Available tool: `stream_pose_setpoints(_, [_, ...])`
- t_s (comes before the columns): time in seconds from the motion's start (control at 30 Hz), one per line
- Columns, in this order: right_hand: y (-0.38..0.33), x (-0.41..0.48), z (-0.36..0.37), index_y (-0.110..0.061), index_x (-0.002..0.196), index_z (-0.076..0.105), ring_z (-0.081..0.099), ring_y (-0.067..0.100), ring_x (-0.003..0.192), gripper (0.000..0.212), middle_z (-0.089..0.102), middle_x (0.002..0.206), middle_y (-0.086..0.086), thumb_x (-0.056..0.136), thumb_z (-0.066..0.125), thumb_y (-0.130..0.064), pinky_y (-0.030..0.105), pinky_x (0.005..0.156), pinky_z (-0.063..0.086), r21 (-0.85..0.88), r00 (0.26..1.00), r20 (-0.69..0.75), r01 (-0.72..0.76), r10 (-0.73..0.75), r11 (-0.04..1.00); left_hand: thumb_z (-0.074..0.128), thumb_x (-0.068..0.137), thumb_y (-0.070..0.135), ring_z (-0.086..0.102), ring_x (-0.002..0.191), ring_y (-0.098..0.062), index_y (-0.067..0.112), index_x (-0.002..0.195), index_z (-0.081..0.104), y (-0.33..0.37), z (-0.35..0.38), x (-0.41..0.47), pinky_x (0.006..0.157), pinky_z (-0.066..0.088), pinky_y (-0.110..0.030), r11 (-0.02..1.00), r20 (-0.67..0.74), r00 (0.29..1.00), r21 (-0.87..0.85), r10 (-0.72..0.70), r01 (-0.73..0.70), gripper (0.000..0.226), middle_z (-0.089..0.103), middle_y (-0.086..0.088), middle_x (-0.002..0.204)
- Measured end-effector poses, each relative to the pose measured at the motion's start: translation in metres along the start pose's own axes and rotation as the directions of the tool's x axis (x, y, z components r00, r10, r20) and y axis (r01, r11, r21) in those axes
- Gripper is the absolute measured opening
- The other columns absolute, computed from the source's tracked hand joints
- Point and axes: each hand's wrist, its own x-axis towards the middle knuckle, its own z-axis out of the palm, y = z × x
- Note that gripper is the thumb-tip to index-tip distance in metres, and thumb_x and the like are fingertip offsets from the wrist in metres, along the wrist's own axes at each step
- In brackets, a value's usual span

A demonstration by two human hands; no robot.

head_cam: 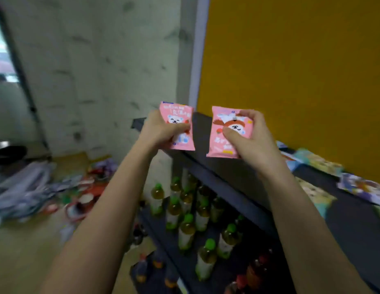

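Observation:
I hold up two small pink snack packets over the left end of a dark shelf (233,177). My left hand (161,130) grips the left pink packet (180,117), which shows a white cartoon bear. My right hand (251,134) pinches the right pink packet (222,143), printed with a brown-haired cartoon face, thumb across its front. The two packets are upright, side by side and apart. Both forearms reach up from the bottom of the view.
Flat colourful packets (363,187) lie along the top shelf at the right, under a yellow wall (301,71). Several green-capped bottles (187,228) stand on the lower shelf, darker bottles (255,270) below. Bags and wrappers (57,187) litter the floor at left.

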Motion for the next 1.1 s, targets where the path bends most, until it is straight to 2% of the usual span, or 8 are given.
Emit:
stream_pose_setpoints(0.1, [-0.012, -0.011, 0.085, -0.026, 0.121, 0.042, 0.058, 0.016, 0.097, 0.043, 0.057, 0.11, -0.003, 0.085, 0.064, -0.023, 0.03, 0.081, 0.048, 0.094, 0.977, 0.207, 0.032, -0.051, 0.995, 0.079, 0.061, 0.022, 0.061, 0.071, -0.017, 0.019, 0.068, 0.062, -0.049, -0.082, -0.027, 0.067, 0.05, -0.035, 0.99, -0.197, 0.975, 0.074, -0.104, 0.12, 0.019, 0.067, -0.006, 0.075])
stream_pose_setpoints(0.2, [-0.014, -0.033, 0.163, -0.023, 0.122, 0.042, 0.06, 0.017, 0.098, 0.044, 0.057, 0.105, -0.008, 0.085, 0.064, -0.02, 0.036, 0.085, 0.052, 0.183, 0.93, 0.36, 0.008, -0.074, 0.983, 0.078, 0.049, 0.032, 0.067, 0.075, -0.02, 0.019, 0.065, 0.064, -0.099, -0.151, -0.057, 0.075, 0.056, -0.043, 0.971, -0.362, 0.913, 0.068, -0.189, 0.228, 0.025, 0.071, -0.011, 0.082])
stream_pose_setpoints(0.33, [0.001, -0.075, 0.278, -0.022, 0.123, 0.04, 0.06, 0.021, 0.103, 0.046, 0.058, 0.118, 0.003, 0.084, 0.066, -0.021, 0.044, 0.088, 0.052, 0.199, 0.85, 0.523, -0.05, -0.063, 0.979, 0.078, 0.067, 0.012, 0.062, 0.072, -0.015, 0.013, 0.093, 0.065, -0.17, -0.227, -0.108, 0.061, 0.052, -0.027, 0.927, -0.509, 0.796, -0.011, -0.327, 0.374, 0.029, 0.068, -0.005, 0.086])
stream_pose_setpoints(0.5, [0.041, -0.145, 0.403, -0.012, 0.131, 0.038, 0.05, 0.009, 0.1, 0.05, 0.047, 0.115, -0.006, 0.087, 0.062, -0.013, 0.002, 0.072, 0.042, 0.21, 0.731, 0.682, -0.173, -0.018, 0.962, 0.074, 0.065, 0.007, 0.058, 0.052, -0.003, 0.013, 0.093, 0.066, -0.278, -0.296, -0.158, 0.045, 0.047, -0.02, 0.842, -0.583, 0.648, -0.126, -0.491, 0.525, 0.03, 0.065, 0.001, 0.074])
stream_pose_setpoints(0.63, [0.099, -0.202, 0.496, -0.015, 0.133, 0.038, 0.052, 0.007, 0.101, 0.051, 0.047, 0.123, -0.002, 0.088, 0.061, -0.013, 0.016, 0.078, 0.043, 0.135, 0.633, 0.771, -0.269, 0.069, 0.954, 0.071, 0.072, 0.01, 0.06, 0.071, -0.015, 0.017, 0.087, 0.062, -0.378, -0.32, -0.184, 0.057, 0.049, -0.028, 0.799, -0.611, 0.596, -0.105, -0.522, 0.592, 0.019, 0.063, 0.005, 0.076])
stream_pose_setpoints(0.8, [0.212, -0.288, 0.604, -0.022, 0.125, 0.042, 0.055, -0.004, 0.078, 0.041, 0.048, 0.117, -0.003, 0.09, 0.051, -0.003, 0.006, 0.063, 0.046, 0.04, 0.538, 0.821, -0.388, 0.191, 0.921, 0.066, 0.08, 0.008, 0.064, 0.076, -0.02, 0.027, 0.075, 0.052, -0.543, -0.319, -0.22, 0.068, 0.054, -0.036, 0.711, -0.523, 0.57, -0.104, -0.634, 0.695, 0.024, 0.066, -0.005, 0.086])
stream_pose_setpoints(0.9, [0.303, -0.356, 0.668, -0.033, 0.121, 0.037, 0.063, 0.024, 0.096, 0.046, 0.055, 0.124, 0.01, 0.089, 0.046, -0.001, 0.039, 0.081, 0.054, -0.021, 0.466, 0.847, -0.453, 0.257, 0.891, 0.065, 0.08, 0.012, 0.067, 0.083, -0.026, 0.016, 0.088, 0.059, -0.67, -0.305, -0.256, 0.067, 0.053, -0.035, 0.652, -0.471, 0.547, -0.083, -0.692, 0.754, 0.012, 0.069, -0.013, 0.095])
stream_pose_setpoints(1.1, [0.492, -0.475, 0.792, -0.023, 0.146, 0.014, 0.054, 0.019, 0.114, 0.071, 0.049, 0.13, 0.001, 0.09, 0.049, 0.002, 0.045, 0.101, 0.045, -0.087, 0.36, 0.87, -0.561, 0.338, 0.823, 0.066, 0.08, 0.012, 0.064, 0.06, -0.003, 0.008, 0.097, 0.06, -0.921, -0.276, -0.322, 0.054, 0.052, -0.015, 0.558, -0.376, 0.478, -0.136, -0.794, 0.819, 0.019, 0.067, -0.006, 0.085])
